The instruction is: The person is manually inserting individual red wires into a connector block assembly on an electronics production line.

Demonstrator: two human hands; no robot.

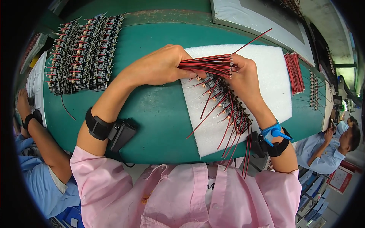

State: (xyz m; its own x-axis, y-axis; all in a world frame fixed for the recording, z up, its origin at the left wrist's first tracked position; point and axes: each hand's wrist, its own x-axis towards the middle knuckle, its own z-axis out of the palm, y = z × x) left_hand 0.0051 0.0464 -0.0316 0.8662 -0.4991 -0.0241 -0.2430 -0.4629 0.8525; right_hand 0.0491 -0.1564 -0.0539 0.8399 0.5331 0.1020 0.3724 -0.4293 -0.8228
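My left hand [163, 64] is closed around one end of a bundle of red and black wires [209, 64], held above a white foam sheet [277, 83]. At the bundle's other end, where the tinned tips line up, my right hand [245, 74] has its fingers closed on the wires; its fingertips are partly hidden. One wire [253, 40] sticks out beyond the rest, up and to the right. Just below both hands, a row of small dark circuit boards [232, 104] lies on the foam, with several red and black wires trailing toward me.
Stacked rows of circuit boards [85, 53] stand at the left of the green table [156, 110]. Right of the foam lie another wire bundle [294, 73] and a short board strip [314, 91]. A pale metal frame [262, 22] sits at the back. People in blue work at both sides.
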